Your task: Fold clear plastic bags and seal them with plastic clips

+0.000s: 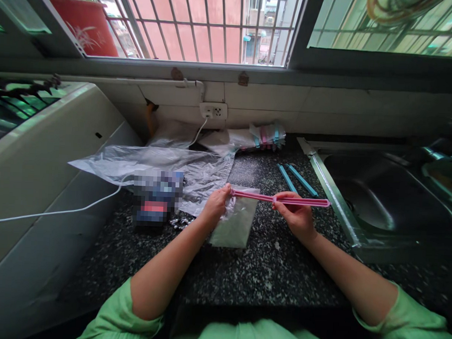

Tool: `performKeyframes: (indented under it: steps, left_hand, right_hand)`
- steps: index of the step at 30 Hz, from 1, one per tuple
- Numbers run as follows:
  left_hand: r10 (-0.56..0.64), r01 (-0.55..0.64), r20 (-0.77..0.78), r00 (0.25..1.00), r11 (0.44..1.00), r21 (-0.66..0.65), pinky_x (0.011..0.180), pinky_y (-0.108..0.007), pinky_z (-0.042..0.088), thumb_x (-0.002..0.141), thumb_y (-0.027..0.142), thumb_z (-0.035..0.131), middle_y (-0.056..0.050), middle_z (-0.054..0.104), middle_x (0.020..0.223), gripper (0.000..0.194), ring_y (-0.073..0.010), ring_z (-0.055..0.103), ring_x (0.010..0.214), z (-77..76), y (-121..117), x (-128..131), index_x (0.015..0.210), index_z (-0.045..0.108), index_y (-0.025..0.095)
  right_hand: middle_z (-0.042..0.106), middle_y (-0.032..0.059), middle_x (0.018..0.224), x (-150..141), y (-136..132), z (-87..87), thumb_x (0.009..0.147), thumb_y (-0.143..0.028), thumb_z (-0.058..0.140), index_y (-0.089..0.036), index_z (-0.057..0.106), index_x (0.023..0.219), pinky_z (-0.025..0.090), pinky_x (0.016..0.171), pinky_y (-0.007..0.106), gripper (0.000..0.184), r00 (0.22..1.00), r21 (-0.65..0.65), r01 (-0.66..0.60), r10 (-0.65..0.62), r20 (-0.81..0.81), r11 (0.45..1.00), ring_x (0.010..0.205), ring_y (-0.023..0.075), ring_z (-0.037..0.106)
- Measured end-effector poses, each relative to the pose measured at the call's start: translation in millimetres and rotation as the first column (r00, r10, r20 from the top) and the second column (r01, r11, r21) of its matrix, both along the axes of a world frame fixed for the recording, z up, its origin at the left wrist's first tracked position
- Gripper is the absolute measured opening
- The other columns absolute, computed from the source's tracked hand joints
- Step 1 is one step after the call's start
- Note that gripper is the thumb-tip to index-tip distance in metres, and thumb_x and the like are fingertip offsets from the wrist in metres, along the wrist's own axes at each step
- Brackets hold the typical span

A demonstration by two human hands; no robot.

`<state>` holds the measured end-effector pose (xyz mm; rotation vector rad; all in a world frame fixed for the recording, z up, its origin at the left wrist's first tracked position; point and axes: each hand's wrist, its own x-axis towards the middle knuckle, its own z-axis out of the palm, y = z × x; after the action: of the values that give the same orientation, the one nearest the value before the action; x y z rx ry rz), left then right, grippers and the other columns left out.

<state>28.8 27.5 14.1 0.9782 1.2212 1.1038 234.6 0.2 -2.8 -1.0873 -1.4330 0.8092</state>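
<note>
A long pink bag-sealing clip (253, 195) stretches crosswise between my hands, above the dark speckled counter (259, 276). Its left end is pinched in my left hand (217, 201), together with the top corner of a small clear plastic bag (235, 230). My right hand (297, 218) is closed round the thicker right part of the clip, which sticks out to the right past my fingers. The bag hangs or lies below the clip's left half; whether it holds anything I cannot tell. Just beyond my right hand lie two blue sealing clips (302, 181).
A large clear plastic sheet or bag (207, 173) spreads behind my left hand. Beside it sits a blurred-out object (157, 199) with a white cable (78, 210). Clipped bags (265, 136) lie by the wall, under a socket (213, 110). A metal sink (393, 192) borders the right.
</note>
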Motion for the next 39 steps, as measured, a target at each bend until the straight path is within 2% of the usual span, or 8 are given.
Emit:
performKeyframes:
  steps: [6, 10, 14, 18, 22, 27, 34, 39]
  left_hand:
    - [-0.011, 0.012, 0.03, 0.999, 1.0, -0.009, 0.049, -0.022, 0.039, 0.072, 0.037, 0.052, 0.001, 0.053, 0.05, 0.027, -0.012, 0.046, 0.05, 4.1, -1.4, 1.0, 0.052, 0.053, 0.018]
    - [-0.009, 0.014, 0.08, 0.997, 0.998, -0.054, 0.048, -0.021, 0.037, 0.068, 0.044, 0.056, 0.001, 0.052, 0.049, 0.031, -0.0103, 0.045, 0.048, -2.6, 0.3, -0.5, 0.054, 0.053, 0.017]
    - [-0.133, 0.158, 0.205, 0.97, 0.981, -0.112, 0.049, -0.023, 0.037, 0.06, 0.059, 0.058, 0.0, 0.055, 0.054, 0.046, -0.0106, 0.047, 0.048, -11.1, 1.5, -4.0, 0.066, 0.058, 0.014]
    - [-0.194, 0.198, 0.112, 0.975, 0.98, -0.024, 0.055, -0.021, 0.037, 0.05, 0.045, 0.073, 0.001, 0.059, 0.063, 0.046, -0.0095, 0.049, 0.054, -12.3, 1.3, -5.7, 0.08, 0.059, 0.013]
    - [-0.197, 0.196, 0.027, 0.98, 0.98, 0.019, 0.055, -0.02, 0.036, 0.05, 0.038, 0.074, 0.002, 0.059, 0.067, 0.041, -0.008, 0.048, 0.055, -9.2, -0.6, -5.6, 0.081, 0.061, 0.014]
    - [-0.285, 0.284, 0.151, 0.947, 0.958, 0.024, 0.058, -0.02, 0.039, 0.053, 0.035, 0.075, 0.0, 0.063, 0.074, 0.039, -0.0095, 0.053, 0.061, -3.6, -7.0, -4.5, 0.085, 0.062, 0.017]
    - [-0.352, 0.368, 0.247, 0.903, 0.93, -0.02, 0.063, -0.022, 0.042, 0.049, 0.034, 0.078, -0.002, 0.066, 0.074, 0.04, -0.0121, 0.057, 0.065, -2.6, -14.8, 3.8, 0.082, 0.064, 0.015]
    - [-0.351, 0.397, 0.301, 0.887, 0.912, -0.105, 0.062, -0.022, 0.042, 0.045, 0.03, 0.081, -0.002, 0.065, 0.071, 0.04, -0.0104, 0.056, 0.061, -2.3, -16.8, 7.5, 0.078, 0.065, 0.013]
  right_hand:
    - [0.063, 0.0011, 0.075, 1.6, 1.3, -2.7, 0.074, -0.031, 0.063, -0.021, 0.061, 0.085, 0.053, 0.059, 0.027, 0.015, 0.997, 0.025, -0.005, 0.003, 0.077, 1.0, 0.062, 0.0129, 0.061]
    - [0.063, 0.0009, 0.075, 1.6, 3.0, -3.8, 0.073, -0.032, 0.064, -0.021, 0.061, 0.082, 0.053, 0.06, 0.027, 0.015, 0.994, 0.028, 0.005, -0.008, 0.108, 1.0, 0.063, 0.0132, 0.06]
    - [0.063, 0.0005, 0.072, 1.4, 3.3, -5.3, 0.073, -0.034, 0.064, -0.021, 0.06, 0.082, 0.053, 0.059, 0.028, 0.017, 0.993, 0.012, 0.018, -0.019, 0.12, 1.0, 0.062, 0.0138, 0.06]
    - [0.062, -0.0001, 0.07, 3.5, 4.7, -6.1, 0.072, -0.035, 0.065, -0.021, 0.06, 0.083, 0.053, 0.06, 0.029, 0.018, 0.994, -0.014, 0.059, -0.057, 0.093, 0.998, 0.061, 0.0138, 0.06]
    - [0.062, -0.001, 0.069, 9.8, 11.7, -4.0, 0.071, -0.035, 0.065, -0.021, 0.059, 0.083, 0.052, 0.061, 0.029, 0.019, 0.992, -0.011, 0.121, -0.12, 0.025, 0.993, 0.06, 0.0135, 0.061]
    - [0.061, -0.0015, 0.067, 15.6, 21.0, -3.8, 0.07, -0.037, 0.066, -0.022, 0.059, 0.082, 0.052, 0.06, 0.03, 0.021, 0.978, 0.018, 0.21, -0.209, -0.026, 0.978, 0.059, 0.0137, 0.06]
    - [0.064, 0.0012, 0.075, 2.5, 11.4, -8.4, 0.072, -0.039, 0.063, -0.021, 0.059, 0.082, 0.053, 0.063, 0.031, 0.021, 0.988, 0.028, 0.098, -0.101, 0.116, 0.995, 0.065, 0.0148, 0.061]
    - [0.065, 0.0014, 0.077, -1.1, 4.9, -3.8, 0.073, -0.038, 0.063, -0.021, 0.059, 0.081, 0.054, 0.065, 0.03, 0.019, 0.988, 0.063, 0.064, -0.073, 0.137, 0.996, 0.068, 0.0149, 0.062]
